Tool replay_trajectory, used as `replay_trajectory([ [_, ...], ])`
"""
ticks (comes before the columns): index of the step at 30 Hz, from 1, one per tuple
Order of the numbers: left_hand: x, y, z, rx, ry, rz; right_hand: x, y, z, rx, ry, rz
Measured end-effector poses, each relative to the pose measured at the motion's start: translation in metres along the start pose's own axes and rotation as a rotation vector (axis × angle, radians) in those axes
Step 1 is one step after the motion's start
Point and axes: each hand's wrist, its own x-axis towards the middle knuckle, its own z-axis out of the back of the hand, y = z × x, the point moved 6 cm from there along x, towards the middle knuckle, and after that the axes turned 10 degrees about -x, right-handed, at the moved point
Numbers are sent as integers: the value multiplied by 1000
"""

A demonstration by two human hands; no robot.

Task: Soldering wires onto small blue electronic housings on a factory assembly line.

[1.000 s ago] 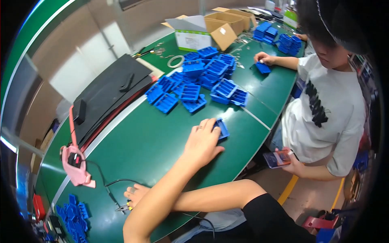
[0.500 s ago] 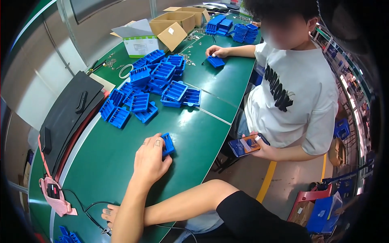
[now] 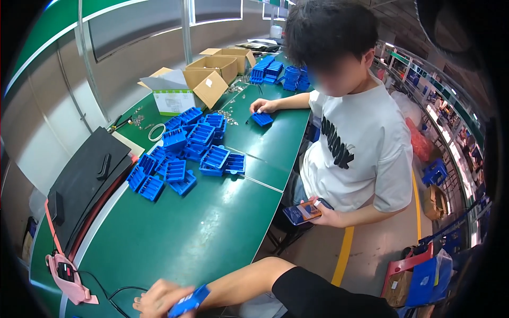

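A blue plastic battery holder (image 3: 189,301) is gripped in my left hand (image 3: 163,294), low in the picture; motion smears both. My right forearm comes in from the lower right and passes behind them. Of my right hand (image 3: 137,305) only some fingertips show beside the left one, so its grip is hidden. A black cable (image 3: 114,293) runs over the green table toward the hands. Farther up the table lies a loose heap of similar blue slotted holders (image 3: 175,170), apart from both hands.
Across the table's right edge a person in a white shirt holds a phone (image 3: 306,212) and touches a blue holder (image 3: 262,119). Cardboard boxes (image 3: 212,69), scattered small metal parts and stacked blue holders (image 3: 292,78) stand farther back. A pink pouch (image 3: 69,283) lies left.
My left hand has drawn back toward me with the battery holder, from mid-table to the lower edge. The view has tilted up, so the scene sits lower in it.
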Motion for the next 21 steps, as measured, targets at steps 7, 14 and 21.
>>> replay_trajectory([
  [7,-97,-2,83,-131,-461,79,55,-3,36,356,325,-47],
  [14,-182,45,124,358,-924,353,55,-7,35,526,334,-294],
  [21,-239,95,141,503,-1015,218,46,-14,34,576,259,-441],
])
